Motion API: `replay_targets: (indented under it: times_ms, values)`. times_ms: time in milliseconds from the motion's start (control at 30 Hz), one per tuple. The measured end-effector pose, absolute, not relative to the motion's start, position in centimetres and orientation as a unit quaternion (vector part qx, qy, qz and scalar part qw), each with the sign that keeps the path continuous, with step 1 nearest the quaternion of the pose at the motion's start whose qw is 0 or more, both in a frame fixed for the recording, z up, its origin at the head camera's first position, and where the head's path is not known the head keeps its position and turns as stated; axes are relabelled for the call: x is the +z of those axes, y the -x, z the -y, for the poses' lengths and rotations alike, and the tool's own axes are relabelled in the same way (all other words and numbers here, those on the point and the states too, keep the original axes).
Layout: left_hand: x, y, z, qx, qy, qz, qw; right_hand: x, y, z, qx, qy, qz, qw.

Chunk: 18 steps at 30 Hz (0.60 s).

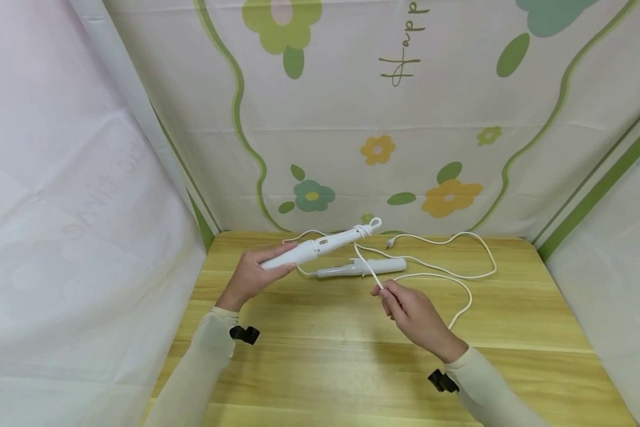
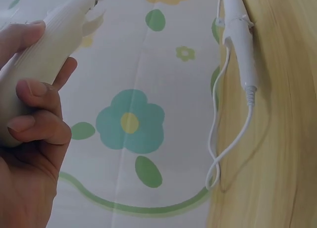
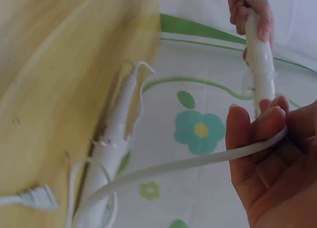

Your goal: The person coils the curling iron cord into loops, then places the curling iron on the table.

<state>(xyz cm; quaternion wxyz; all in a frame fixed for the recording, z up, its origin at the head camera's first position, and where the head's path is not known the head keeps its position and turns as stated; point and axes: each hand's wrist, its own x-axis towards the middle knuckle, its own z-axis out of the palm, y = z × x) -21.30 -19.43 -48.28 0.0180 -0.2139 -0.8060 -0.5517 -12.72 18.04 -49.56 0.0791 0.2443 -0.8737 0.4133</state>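
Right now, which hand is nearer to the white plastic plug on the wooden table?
The right hand. It pinches a white cord on the person's side of the white plastic plug; the left hand, gripping a white wand-shaped appliance, is farther, to the plug's left.

Wood-grain table (image 1: 325, 356) ran below both grips, soft sheen on its near part. Beyond them hung a white fabric backdrop (image 1: 320, 118): green wavy lines (image 1: 237, 89), flowers (image 1: 452, 198), leaves (image 1: 513, 54), lettering (image 1: 403, 59). Pale cloth walls (image 1: 58, 267) stood left and right of the grips.
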Motion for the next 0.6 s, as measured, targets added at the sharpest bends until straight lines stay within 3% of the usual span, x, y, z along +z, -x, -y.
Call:
replay_targets:
  times_ms: [267,600]
  values:
    - [-48.5,20.8,19.8,-0.501,0.251,0.827,-0.040,-46.8,13.5,-20.1,0.245,-0.337,0.872,0.256]
    - [-47.3,19.2,19.2,-0.431,0.330,0.837,-0.071,-45.0,15.2,-21.0,0.226,-0.389,0.857,0.252]
